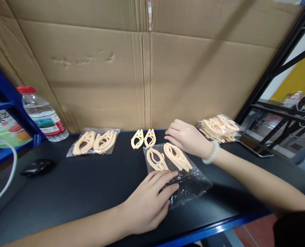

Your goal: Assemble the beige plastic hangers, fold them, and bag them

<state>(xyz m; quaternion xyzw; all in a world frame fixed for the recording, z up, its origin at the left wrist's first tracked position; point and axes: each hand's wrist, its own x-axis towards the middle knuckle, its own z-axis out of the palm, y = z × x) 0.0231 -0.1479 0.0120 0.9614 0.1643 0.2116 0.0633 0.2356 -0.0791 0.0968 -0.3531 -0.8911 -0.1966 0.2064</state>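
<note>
In front of me on the black desk lies a clear plastic bag (190, 188) with two cream folding hangers, the left hanger (156, 159) and the right hanger (177, 157), at its far end. My left hand (152, 199) rests on the near side of the bag, its fingers stretched out and apart. My right hand (185, 137) is at the far right corner of the bag, fingers loosely extended to the left, and I see nothing in it. Just beyond the bag, two smaller loose cream pieces, one left (137, 139) and one right (150, 138), lie side by side.
Another bagged pair of hangers (95, 142) lies on the left. A bagged pile of them (219, 128) sits at the back right, beside a phone-like flat object (255, 146). A water bottle (44, 116), a black mouse (37, 167) and a cardboard wall (103, 75) border the desk.
</note>
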